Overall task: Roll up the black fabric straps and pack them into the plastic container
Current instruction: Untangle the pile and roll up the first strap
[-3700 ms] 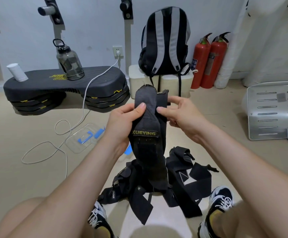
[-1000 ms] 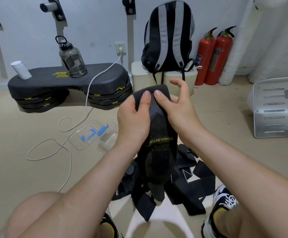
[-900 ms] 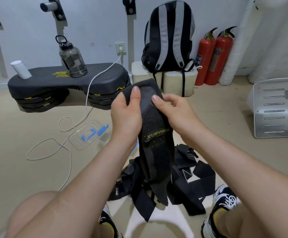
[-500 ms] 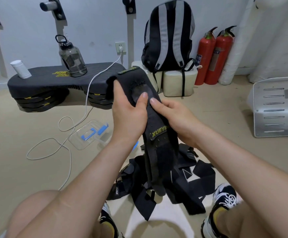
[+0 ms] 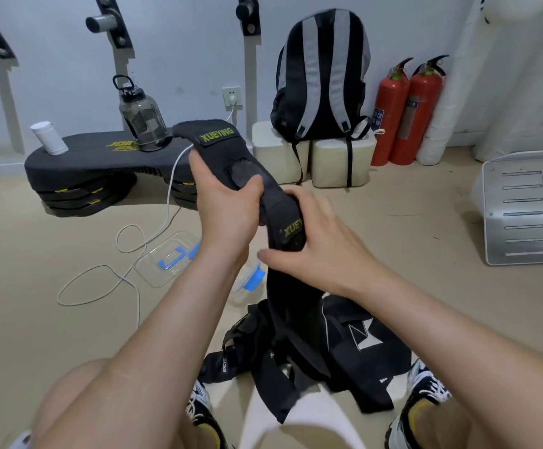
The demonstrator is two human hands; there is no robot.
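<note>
Hands at work low over the floor: the left hand closes its grip on the upper part of a black fabric strap, thumb across it, while the right hand wraps its grip round the same strap lower down, beside a yellow label. Half a second earlier the right hand only pinched with fingertips; now the palm covers the fabric, and the free top end has flopped away, showing a second label. This looks like the fold that begins a roll, not yet a roll. Seconds earlier the strap stood upright between two pinches. Below, the remaining straps lie heaped, and the clear plastic container sits nearby to their left.
</note>
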